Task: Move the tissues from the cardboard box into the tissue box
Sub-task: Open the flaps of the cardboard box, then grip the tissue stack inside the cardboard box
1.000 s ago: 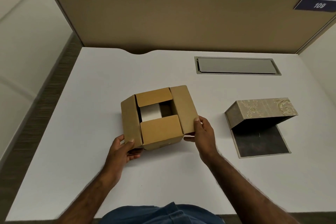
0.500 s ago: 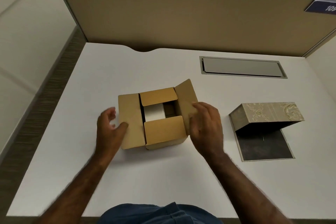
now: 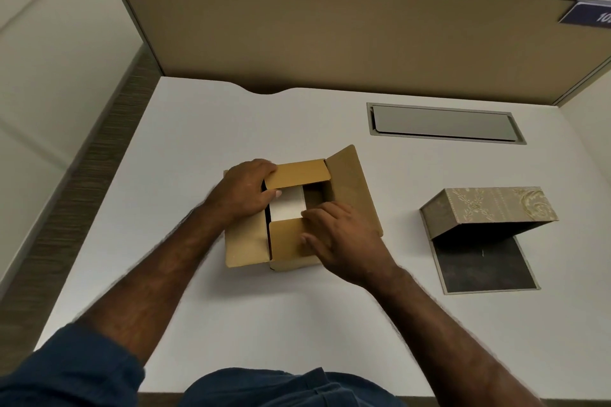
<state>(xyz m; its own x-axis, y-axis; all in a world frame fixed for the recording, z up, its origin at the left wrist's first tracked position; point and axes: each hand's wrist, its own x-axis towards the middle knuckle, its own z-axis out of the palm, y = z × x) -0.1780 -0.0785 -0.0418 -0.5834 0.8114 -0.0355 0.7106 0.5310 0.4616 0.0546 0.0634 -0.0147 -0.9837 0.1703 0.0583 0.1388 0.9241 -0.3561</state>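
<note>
Here, cardboard box (image 3: 297, 211) being opened | left hand (image 3: 246, 193) curling round far flap, thumb underneath | right hand (image 3: 340, 238) pressing flat, gripping nothing | best folding flaps fully outward before lifting tissues (image 3: 287, 206)

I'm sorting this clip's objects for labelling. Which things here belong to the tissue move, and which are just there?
Part of the job:
cardboard box
tissues
tissue box
left hand
right hand

Just there:
desk
grey cable hatch
partition panel
blue number sign
</note>
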